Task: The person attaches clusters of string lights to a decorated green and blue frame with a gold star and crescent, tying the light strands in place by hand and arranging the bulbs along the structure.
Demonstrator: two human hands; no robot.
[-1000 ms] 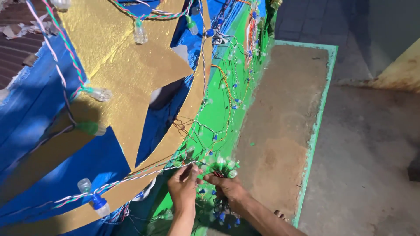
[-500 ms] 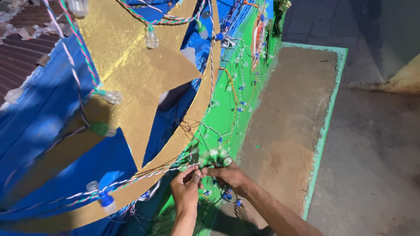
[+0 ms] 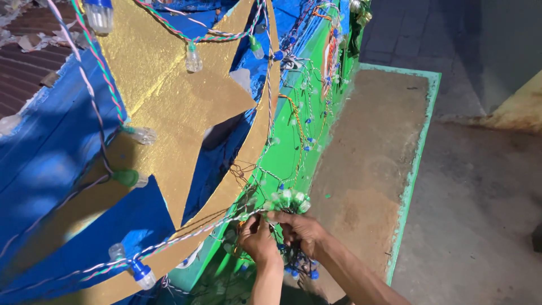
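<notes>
Gold star (image 3: 169, 113): mounted left on blue panel, lamps strung along edges.
Green board (image 3: 288, 152): right of star, carrying wiring.
Right hand (image 3: 302, 230): closed around bulb cluster (image 3: 288, 200), bunching it.
Left hand (image 3: 257, 240): pinching twisted wire (image 3: 186, 234), keeping it taut.

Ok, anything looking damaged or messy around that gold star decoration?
Yes. The wiring over the green panel is a loose tangle, bunched where the left hand and right hand grip a cluster of small bulbs. The blue covering behind the gold star looks torn along its upper left edge.
</notes>
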